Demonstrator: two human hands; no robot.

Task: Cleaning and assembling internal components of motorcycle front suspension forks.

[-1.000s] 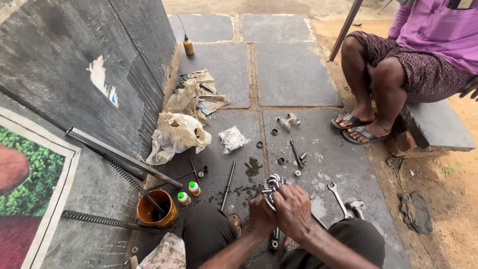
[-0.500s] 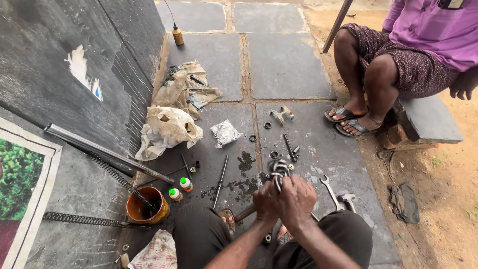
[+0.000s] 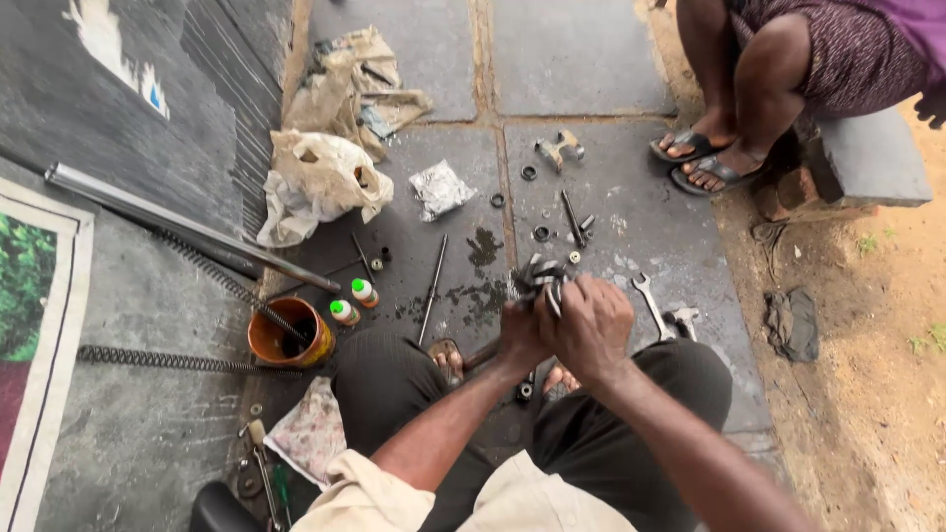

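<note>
Both hands are closed together on one small metal part [image 3: 540,279], a dark and silvery piece held just above the paving between the person's knees. The right hand [image 3: 589,330] wraps over it from 4 o'clock, fingers curled tight; the left hand [image 3: 519,335] clamps the lower end from 7 o'clock. A brownish handle or rod [image 3: 480,356] runs from under the left hand toward 8 o'clock; whether it belongs to the part I cannot tell.

Against the view half a second ago and a full second ago, the grip looks the same: two hands stacked on the same piece, in the same spot. What has changed is the framing; the head has dipped and come closer, so the hands sit larger and the seated person at 1 o'clock is cut off higher up. I judge the work on the part is ongoing, with nothing yet freed or set down.

Outward from the hands: at 3 o'clock, near them, lies an open-ended spanner [image 3: 651,302]. At 12 o'clock a bolt [image 3: 572,218], washers and small rings are scattered on the stone slabs [image 3: 581,59], beside a dark oil stain [image 3: 483,246]. At 9 o'clock stand two small green-capped bottles [image 3: 355,302] and an orange bowl [image 3: 287,332]. A long coil spring [image 3: 168,359] and a steel tube [image 3: 187,229] lie farther at 9 to 10 o'clock, crumpled bags [image 3: 320,177] at 11 o'clock
</note>
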